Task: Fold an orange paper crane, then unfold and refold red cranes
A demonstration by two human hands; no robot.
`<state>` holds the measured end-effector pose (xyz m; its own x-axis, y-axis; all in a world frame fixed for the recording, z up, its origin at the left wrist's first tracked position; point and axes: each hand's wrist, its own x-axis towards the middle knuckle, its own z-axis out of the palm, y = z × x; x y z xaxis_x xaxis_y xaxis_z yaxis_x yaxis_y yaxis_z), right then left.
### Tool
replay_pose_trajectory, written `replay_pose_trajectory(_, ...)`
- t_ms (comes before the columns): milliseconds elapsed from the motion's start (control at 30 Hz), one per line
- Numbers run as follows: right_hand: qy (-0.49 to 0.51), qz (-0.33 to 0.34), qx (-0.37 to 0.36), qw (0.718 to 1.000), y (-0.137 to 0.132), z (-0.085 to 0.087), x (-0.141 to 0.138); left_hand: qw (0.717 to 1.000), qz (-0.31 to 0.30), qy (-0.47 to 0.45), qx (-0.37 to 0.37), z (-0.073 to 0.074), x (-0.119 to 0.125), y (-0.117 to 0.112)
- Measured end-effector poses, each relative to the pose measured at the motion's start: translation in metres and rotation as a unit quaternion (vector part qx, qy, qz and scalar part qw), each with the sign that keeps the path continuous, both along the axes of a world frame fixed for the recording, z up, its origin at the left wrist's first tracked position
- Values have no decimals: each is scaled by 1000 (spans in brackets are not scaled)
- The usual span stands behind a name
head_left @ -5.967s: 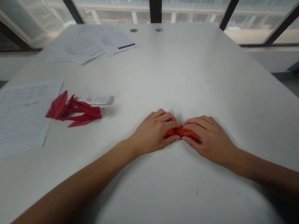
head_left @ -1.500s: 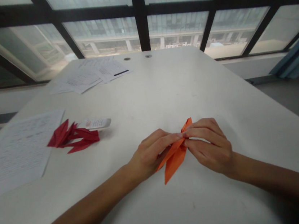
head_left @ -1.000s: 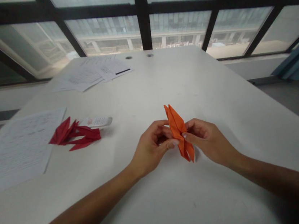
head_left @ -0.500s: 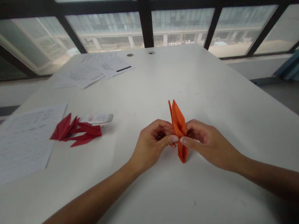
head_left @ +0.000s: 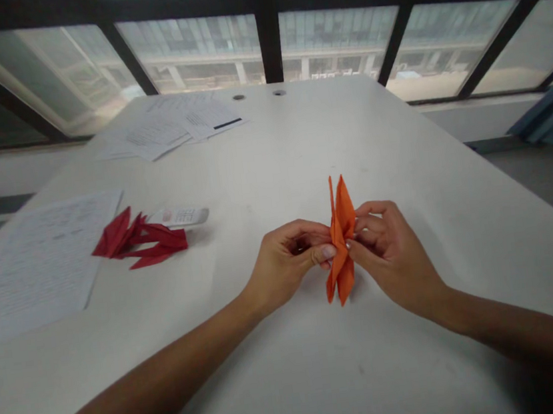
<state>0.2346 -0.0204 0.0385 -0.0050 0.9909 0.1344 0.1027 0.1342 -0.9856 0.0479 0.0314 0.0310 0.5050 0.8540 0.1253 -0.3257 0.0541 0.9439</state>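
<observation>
An orange folded-paper piece [head_left: 342, 232] with several pointed flaps is held between my two hands, above the white table [head_left: 296, 366]. My left hand [head_left: 295, 255] pinches its left side, thumb in front and the other fingers behind. On the opposite side my right hand [head_left: 387, 247] grips it near the middle with thumb and fingertips. Two points rise at the top and two spread apart at the bottom. Some fingertips are hidden behind the paper.
Red folded-paper pieces [head_left: 142, 240] lie at the left, beside a white packet [head_left: 180, 217] and partly over a printed sheet [head_left: 36, 263]. More printed papers [head_left: 170, 126] are spread at the far left, before windows. Two round holes pierce the table's far end.
The orange piece has turned and tilted so its top leans right, and its lower points now show apart. My right hand has shifted its fingers slightly up and right.
</observation>
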Motion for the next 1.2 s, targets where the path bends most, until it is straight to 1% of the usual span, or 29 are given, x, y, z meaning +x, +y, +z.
replay_pose_trajectory(67,-17,-23,51,998,-2,-2,0,1000,4,-3,0,2,2,-2)
replay_pose_trajectory(167,-130,-25,133,982,-3,0,3,1000,10,-1,-2,4,4,-4)
replay_pose_trajectory(233,-193,-21,155,969,-3,4,4,1000,16,3,-3,5,4,-4)
replay_pose_trajectory(300,-190,-7,145,971,-3,6,4,1000,27,10,-3,4,4,-3)
replay_pose_trajectory(367,-158,4,122,980,-3,7,3,999,37,21,0,2,3,-3)
replay_pose_trajectory(467,-132,3,81,988,0,4,2,999,39,38,8,1,2,-2)
replay_pose_trajectory(567,-102,21,33,994,3,1,5,997,39,59,25,0,1,-2)
replay_pose_trajectory(667,-72,38,0,997,6,1,7,990,75,102,61,0,0,-2)
replay_pose_trajectory(767,-43,40,-12,998,7,3,8,978,121,134,108,-1,0,-1)
replay_pose_trajectory(833,-28,45,-15,998,8,4,7,978,126,123,108,-1,1,-1)
replay_pose_trajectory(1000,-13,52,-22,998,9,1,8,991,109,43,68,-3,4,-4)
replay_pose_trajectory(1200,33,66,-6,997,13,-5,11,987,129,4,96,-6,6,-8)
